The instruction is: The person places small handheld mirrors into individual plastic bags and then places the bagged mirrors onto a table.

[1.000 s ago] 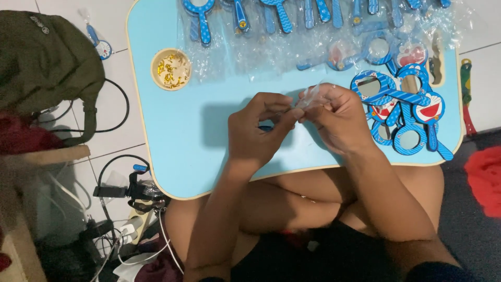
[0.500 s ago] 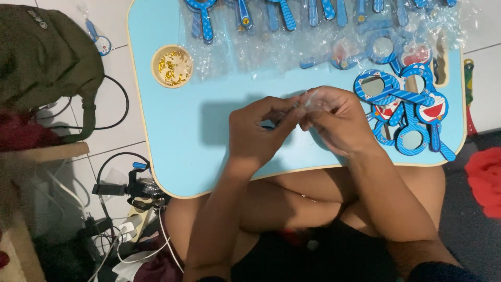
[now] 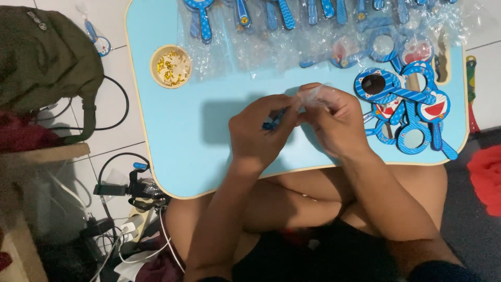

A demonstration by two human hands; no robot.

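My left hand and my right hand meet over the middle of a light blue lap table. Together they pinch a small blue mirror toy in a clear plastic wrapper; a bit of its blue handle shows under my left fingers. The rest of the toy is hidden by my fingers. To the right of my right hand lies a pile of unwrapped blue hand mirrors.
A small round bowl of yellow bits stands at the table's left back. Wrapped blue mirrors in clear bags lie along the far edge. A green bag, cables and a power strip lie on the floor at left.
Both hands stay together over the table, with only small finger shifts on the wrapper. The view has shifted slightly.
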